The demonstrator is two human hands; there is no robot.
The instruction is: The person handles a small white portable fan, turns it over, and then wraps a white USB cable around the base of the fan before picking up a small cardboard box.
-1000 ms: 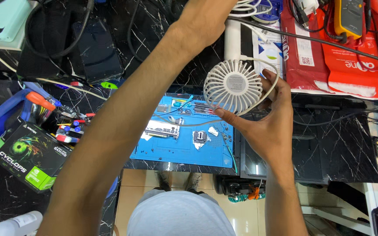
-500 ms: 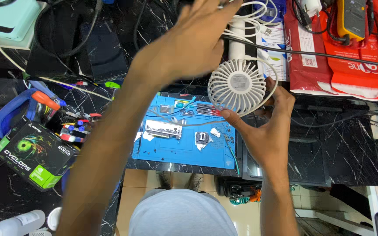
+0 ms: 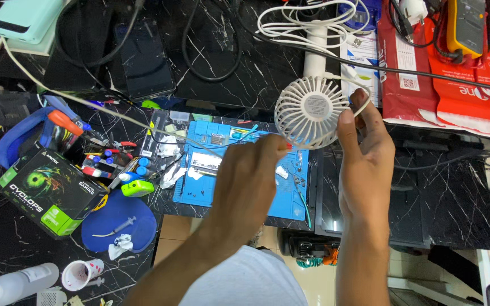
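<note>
Head view: right hand (image 3: 364, 170) holds white fan (image 3: 311, 111) (over blue mat (image 3: 239, 187)).

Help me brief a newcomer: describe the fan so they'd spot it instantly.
Find the blue mat mid-bench; above its far right corner the right hand holds up the fan. It is the only round white grille, with a grey centre disc.

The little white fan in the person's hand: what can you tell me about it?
The small white fan looks like plastic, with a round slatted grille and a grey centre disc facing the camera. Its white handle points away, toward the coiled white cable. The right hand grips its right rim, a thin white cord at the fingers. The left hand sits just below-left, above the blue work mat.
</note>
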